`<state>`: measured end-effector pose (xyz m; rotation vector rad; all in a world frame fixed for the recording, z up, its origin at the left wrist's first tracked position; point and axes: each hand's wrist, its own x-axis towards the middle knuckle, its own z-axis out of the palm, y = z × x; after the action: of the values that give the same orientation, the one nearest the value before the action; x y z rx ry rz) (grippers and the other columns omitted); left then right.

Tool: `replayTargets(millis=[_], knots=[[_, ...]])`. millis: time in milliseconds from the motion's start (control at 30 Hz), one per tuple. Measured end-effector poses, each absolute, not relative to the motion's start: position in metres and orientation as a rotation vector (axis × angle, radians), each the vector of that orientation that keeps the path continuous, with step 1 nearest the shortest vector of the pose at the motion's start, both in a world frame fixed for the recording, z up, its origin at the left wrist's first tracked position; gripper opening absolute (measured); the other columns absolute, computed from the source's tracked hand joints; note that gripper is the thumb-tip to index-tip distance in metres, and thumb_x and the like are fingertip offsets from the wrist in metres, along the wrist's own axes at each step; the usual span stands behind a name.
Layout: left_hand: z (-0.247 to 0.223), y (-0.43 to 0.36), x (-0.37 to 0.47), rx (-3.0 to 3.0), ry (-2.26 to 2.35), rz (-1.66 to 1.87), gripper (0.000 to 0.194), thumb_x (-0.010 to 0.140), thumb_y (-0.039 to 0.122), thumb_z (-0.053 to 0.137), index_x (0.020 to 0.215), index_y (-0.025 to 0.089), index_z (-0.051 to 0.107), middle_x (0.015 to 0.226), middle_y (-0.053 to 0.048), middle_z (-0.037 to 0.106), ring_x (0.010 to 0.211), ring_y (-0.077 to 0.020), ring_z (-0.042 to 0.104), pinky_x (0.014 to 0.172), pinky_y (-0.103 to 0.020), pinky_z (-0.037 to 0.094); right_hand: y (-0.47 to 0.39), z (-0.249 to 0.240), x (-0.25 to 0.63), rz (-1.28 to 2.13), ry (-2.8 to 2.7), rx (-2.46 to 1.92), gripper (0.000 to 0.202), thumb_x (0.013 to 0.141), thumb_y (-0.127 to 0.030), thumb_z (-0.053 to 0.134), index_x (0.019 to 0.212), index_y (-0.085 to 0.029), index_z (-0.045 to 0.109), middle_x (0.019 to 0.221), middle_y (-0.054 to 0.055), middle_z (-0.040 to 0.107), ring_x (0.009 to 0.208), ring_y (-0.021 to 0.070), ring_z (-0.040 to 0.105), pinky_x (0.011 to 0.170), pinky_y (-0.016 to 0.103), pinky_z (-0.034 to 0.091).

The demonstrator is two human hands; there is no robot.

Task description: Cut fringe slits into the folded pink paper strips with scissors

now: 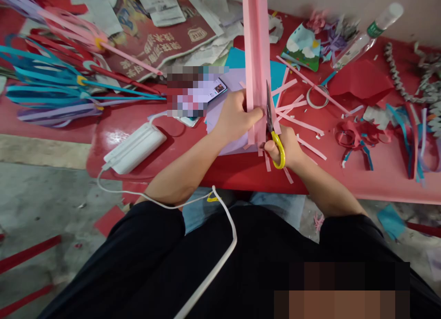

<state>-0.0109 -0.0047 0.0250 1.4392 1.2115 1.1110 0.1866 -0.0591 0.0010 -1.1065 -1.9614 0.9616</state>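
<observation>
My left hand (pixel 236 116) is closed on a long folded pink paper strip (pixel 255 48), which stands up from the table across the middle of the view. In my right hand (pixel 289 146) are scissors (pixel 278 149) with yellow handles, their blades pointing away from me along the strip's right edge. Thin pink cut strips (pixel 299 121) lie to the right of the blades. Under my hands are lilac paper (pixel 220 146) and blue paper (pixel 237 58).
A phone (pixel 217 89) and a white power bank (pixel 135 146) with a cable lie left. Blue, red and pink paper-strip bundles (pixel 41 80) spread far left. A bottle (pixel 368 36), tape roll (pixel 317 97) and paper scraps (pixel 361 133) lie right on the red table (pixel 220 174).
</observation>
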Motion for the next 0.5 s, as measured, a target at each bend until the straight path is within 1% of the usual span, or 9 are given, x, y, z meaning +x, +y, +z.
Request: replayTargets(millis=[67,133,267,333,400,500], knots=[[0.0249,-0.0056,-0.0099,1.469,1.226,1.109,0.029,0.081,0.003,0.076,0.073,0.02,0.054,0.073,0.001,0.043,0.069,-0.0169,0.046,0.066,-0.034,0.041,-0.0585,0.0034,0.1859,0.896,-1.98,-1.112,0.078,0.094,-0.104,0.053,0.082,-0.027,0.05,0.062,-0.001,0.054,0.059,0.0178,0.056,0.057,0.037,0.044],[0.0237,-0.006,-0.0089,1.507,1.23,1.111,0.028,0.082,0.004,0.076,0.074,0.02,0.054,0.072,0.001,0.042,0.07,-0.0175,0.048,0.067,-0.034,0.042,-0.0582,0.0058,0.1847,0.853,-1.994,-1.159,0.081,0.094,-0.107,0.046,0.077,-0.028,0.046,0.06,-0.002,0.051,0.056,0.0164,0.049,0.056,0.037,0.038],[0.0208,-0.0057,-0.0075,1.56,1.238,1.111,0.029,0.084,0.008,0.078,0.076,0.021,0.054,0.071,0.002,0.04,0.072,-0.0189,0.051,0.069,-0.035,0.046,-0.059,0.0076,0.1828,0.858,-1.97,-1.222,0.086,0.09,-0.112,0.04,0.071,-0.028,0.038,0.058,-0.002,0.047,0.054,0.0148,0.043,0.055,0.037,0.032],[0.0207,-0.0058,-0.0074,1.566,1.243,1.123,0.031,0.085,0.008,0.078,0.075,0.021,0.052,0.071,0.002,0.04,0.071,-0.0185,0.051,0.07,-0.035,0.046,-0.0602,0.0066,0.1823,0.872,-1.946,-1.238,0.085,0.09,-0.112,0.041,0.072,-0.028,0.041,0.057,-0.002,0.045,0.053,0.0147,0.043,0.054,0.036,0.032],[0.0215,-0.0064,-0.0074,1.542,1.243,1.144,0.033,0.085,0.008,0.078,0.073,0.021,0.05,0.071,0.002,0.041,0.07,-0.0177,0.051,0.069,-0.034,0.046,-0.0615,0.0048,0.1819,0.904,-1.897,-1.269,0.084,0.09,-0.111,0.044,0.078,-0.028,0.048,0.058,-0.003,0.045,0.054,0.0157,0.045,0.052,0.035,0.035],[0.0218,-0.0068,-0.0073,1.448,1.205,1.168,0.03,0.083,0.01,0.08,0.074,0.021,0.054,0.073,0.0,0.047,0.07,-0.0177,0.053,0.066,-0.033,0.046,-0.0622,0.0026,0.1815,0.95,-1.828,-1.299,0.084,0.088,-0.111,0.047,0.087,-0.028,0.053,0.06,-0.004,0.047,0.055,0.0173,0.051,0.051,0.034,0.039]])
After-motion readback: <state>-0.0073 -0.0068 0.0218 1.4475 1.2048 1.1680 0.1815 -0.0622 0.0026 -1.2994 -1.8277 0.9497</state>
